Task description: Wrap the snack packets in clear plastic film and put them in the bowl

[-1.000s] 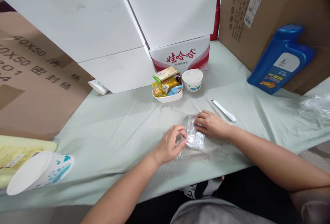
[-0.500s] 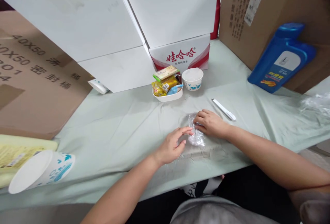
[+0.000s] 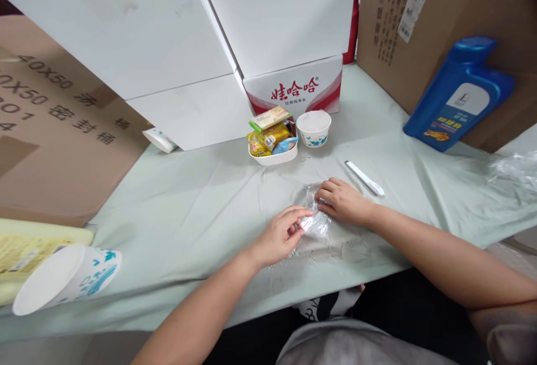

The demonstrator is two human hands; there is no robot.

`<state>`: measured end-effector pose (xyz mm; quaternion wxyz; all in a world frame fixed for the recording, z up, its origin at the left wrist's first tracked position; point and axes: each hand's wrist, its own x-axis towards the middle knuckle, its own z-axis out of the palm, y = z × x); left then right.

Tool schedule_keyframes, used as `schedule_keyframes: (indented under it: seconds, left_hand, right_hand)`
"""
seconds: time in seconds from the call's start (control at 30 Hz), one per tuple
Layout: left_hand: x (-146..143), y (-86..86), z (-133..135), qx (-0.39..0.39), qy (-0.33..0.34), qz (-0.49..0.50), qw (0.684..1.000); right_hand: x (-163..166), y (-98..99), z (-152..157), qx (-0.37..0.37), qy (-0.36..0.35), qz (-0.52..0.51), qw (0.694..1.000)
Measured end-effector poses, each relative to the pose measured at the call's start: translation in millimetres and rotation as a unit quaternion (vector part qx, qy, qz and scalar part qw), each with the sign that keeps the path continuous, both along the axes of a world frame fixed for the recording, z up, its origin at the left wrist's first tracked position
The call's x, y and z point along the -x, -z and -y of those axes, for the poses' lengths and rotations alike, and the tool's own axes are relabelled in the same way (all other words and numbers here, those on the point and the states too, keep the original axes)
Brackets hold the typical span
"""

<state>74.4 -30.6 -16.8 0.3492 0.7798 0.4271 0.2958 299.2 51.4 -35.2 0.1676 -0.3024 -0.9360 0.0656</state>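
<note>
A crumpled clear plastic bag [image 3: 319, 226] lies on the cloth-covered table between my hands. My left hand [image 3: 282, 235] pinches its left edge between thumb and fingers. From the other side, my right hand [image 3: 342, 201] has its fingers bent and closed on the upper right part of the plastic. The folds and my fingertips partly hide each other, and no contents can be made out inside. Beyond my right hand lies a white utility knife [image 3: 364, 178], apart from both hands.
A white tub of wrapped snacks [image 3: 272, 159] and a paper bowl [image 3: 314, 130] stand in front of stacked white boxes [image 3: 293, 82]. At right is a blue bottle [image 3: 459, 96] by a brown carton [image 3: 403, 34]. A paper cup [image 3: 69, 280] lies tipped at left.
The thumb and fingers of my left hand have closed on the plastic bag, whose left edge is drawn toward that hand. My right hand stays about where it was.
</note>
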Motion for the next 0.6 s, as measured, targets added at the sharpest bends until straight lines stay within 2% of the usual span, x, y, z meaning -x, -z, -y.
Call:
schedule_keyframes:
  seconds: [0.07,0.13,0.23,0.37,0.5,0.6]
  left_hand:
    - [-0.9,1.0,0.0,0.006,-0.028,-0.023,0.999]
    - [-0.9,0.6,0.4,-0.014,-0.028,-0.074,0.997]
    - [1.1,-2.7,1.8,-0.124,0.007,-0.18,0.976]
    - [4.9,-3.9,2.3,-0.254,0.062,-0.276,0.925]
    - [3.8,0.7,1.2,-0.333,0.075,-0.294,0.893]
    - [-0.1,1.9,2.5,-0.341,0.11,-0.268,0.894]
  right_hand:
    - [0.6,0.0,0.5,-0.002,0.002,0.004,1.0]
    - [1.0,0.2,0.9,-0.003,0.004,0.006,1.0]
    - [1.1,0.2,1.5,-0.004,0.005,0.008,1.0]
    - [1.5,0.4,2.8,-0.012,0.006,0.01,1.0]
    - [2.6,0.8,4.4,-0.024,0.033,0.004,0.999]
    - [3.0,-0.2,5.8,-0.026,0.049,0.004,0.998]
